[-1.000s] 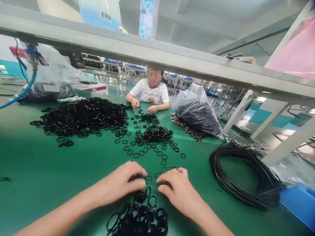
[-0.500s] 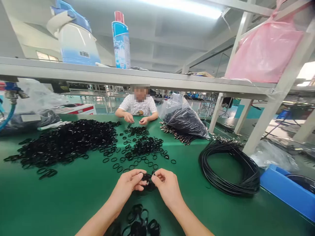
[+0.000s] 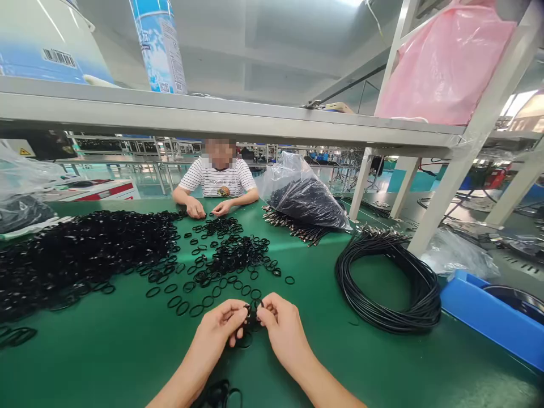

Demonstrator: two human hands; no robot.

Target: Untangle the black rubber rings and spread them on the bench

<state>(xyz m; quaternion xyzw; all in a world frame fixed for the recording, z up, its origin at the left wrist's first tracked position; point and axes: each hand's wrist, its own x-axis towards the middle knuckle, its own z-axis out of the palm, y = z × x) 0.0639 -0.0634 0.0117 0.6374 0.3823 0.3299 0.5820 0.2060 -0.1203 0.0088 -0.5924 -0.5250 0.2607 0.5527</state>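
My left hand (image 3: 219, 328) and my right hand (image 3: 283, 328) meet just above the green table (image 3: 106, 351), pinching a small bunch of black rubber rings (image 3: 250, 322) between their fingertips. Loose black rings (image 3: 204, 289) lie scattered on the table right in front of my hands. A few more rings (image 3: 221, 392) sit at the near edge between my forearms. A big heap of the same rings (image 3: 80, 249) spreads over the left side.
A person in a striped shirt (image 3: 215, 181) sits across the table, hands on a ring pile. A clear bag of black parts (image 3: 304, 195), a coil of black cable (image 3: 391, 283) and a blue bin (image 3: 493, 317) stand on the right. A metal shelf (image 3: 212, 119) runs overhead.
My hands rose from the table with a bunch of rings pinched between them. The view tilted up and shifted, so the near ring pile has slipped mostly out of frame.
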